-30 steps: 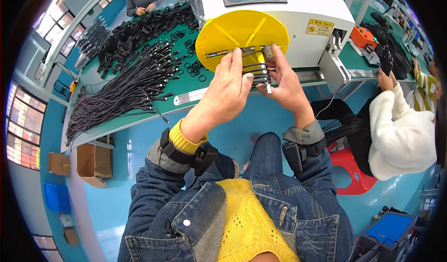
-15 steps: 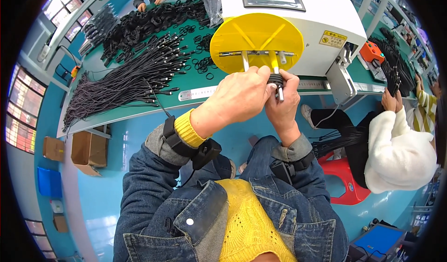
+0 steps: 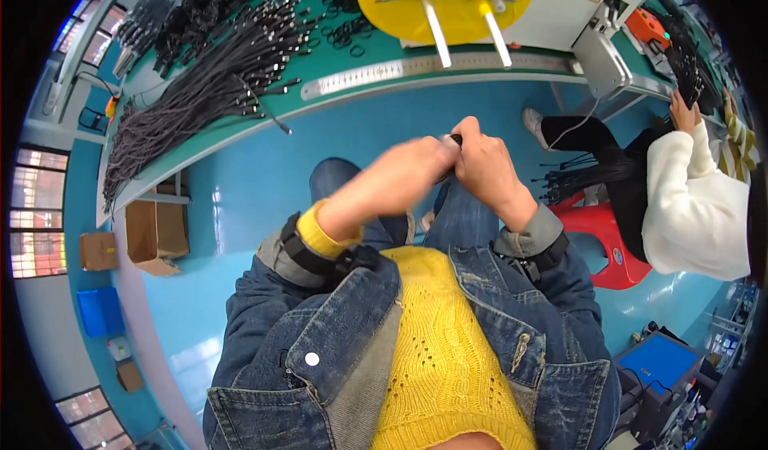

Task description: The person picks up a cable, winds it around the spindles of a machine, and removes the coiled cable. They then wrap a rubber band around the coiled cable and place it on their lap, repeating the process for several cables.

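A coiled black cable (image 3: 455, 140) is held in front of my body, over my knees, and only a dark bit of it shows between my fingers. My right hand (image 3: 490, 168) is closed around it. My left hand (image 3: 412, 174), partly smeared by motion, meets the right one at the coil with its fingers pinched on it. Beyond my hands, the yellow disc (image 3: 444, 10) of a white machine carries two bare metal pegs (image 3: 436, 30) that stick out toward me.
A steel ruler (image 3: 376, 76) lies along the green table's front edge. Left of it is a heap of black cables (image 3: 192, 98), with small black rings (image 3: 352, 34) nearby. A person in white (image 3: 692, 202) sits at right by a red stool (image 3: 604, 238). Cardboard boxes (image 3: 156, 230) stand at left.
Both hands have drawn the coil off the machine's peg and brought it down toward my body. The pegs now stand bare, and the view has tilted lower.
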Tool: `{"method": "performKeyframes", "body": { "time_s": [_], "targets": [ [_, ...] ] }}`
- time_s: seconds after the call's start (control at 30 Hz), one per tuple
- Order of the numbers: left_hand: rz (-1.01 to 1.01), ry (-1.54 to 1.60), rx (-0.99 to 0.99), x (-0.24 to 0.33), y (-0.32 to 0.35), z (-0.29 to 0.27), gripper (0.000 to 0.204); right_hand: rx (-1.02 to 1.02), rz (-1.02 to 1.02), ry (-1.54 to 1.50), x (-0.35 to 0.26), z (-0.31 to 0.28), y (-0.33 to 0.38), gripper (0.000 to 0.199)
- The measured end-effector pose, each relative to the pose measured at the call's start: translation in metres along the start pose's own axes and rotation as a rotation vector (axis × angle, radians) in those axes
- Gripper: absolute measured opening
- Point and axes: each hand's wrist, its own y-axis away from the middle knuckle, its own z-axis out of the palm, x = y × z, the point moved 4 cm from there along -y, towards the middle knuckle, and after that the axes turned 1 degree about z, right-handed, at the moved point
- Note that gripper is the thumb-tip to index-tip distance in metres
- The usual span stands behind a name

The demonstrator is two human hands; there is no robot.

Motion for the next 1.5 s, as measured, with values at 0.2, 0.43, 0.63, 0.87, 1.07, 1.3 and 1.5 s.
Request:
{"method": "performKeyframes", "body": {
  "time_s": [0.2, 0.43, 0.63, 0.87, 1.07, 1.3, 1.5],
  "targets": [
    [-0.653, 0.975, 0.295, -0.072, 0.056, 0.005, 0.038, -0.217, -0.017, -0.151, -0.025, 0.067, -0.008, 0.021],
    [-0.814, 0.877, -0.286, -0.085, 0.081, 0.024, 0.047, -0.353, -0.015, -0.312, -0.03, 0.1, 0.01, 0.021],
    [-0.893, 1.051, -0.178, -0.084, 0.078, 0.033, 0.04, -0.276, -0.039, -0.292, -0.019, 0.111, 0.01, 0.022],
    [-0.854, 0.975, -0.397, -0.122, 0.086, 0.058, 0.033, -0.623, -0.265, 0.134, -0.024, 0.116, -0.001, 0.018],
    [-0.678, 0.762, -0.183, -0.111, 0.092, 0.046, 0.025, -0.413, 0.097, -0.53, -0.02, 0.123, 0.002, 0.011],
    [-0.837, 1.197, -0.271, -0.124, 0.114, 0.049, 0.017, -0.497, 0.3, -0.547, -0.021, 0.146, 0.01, 0.014],
    [-0.876, 1.233, -0.239, -0.135, 0.128, 0.024, 0.011, -0.534, 0.029, -0.331, -0.041, 0.168, -0.017, 0.014]
  ]
}}
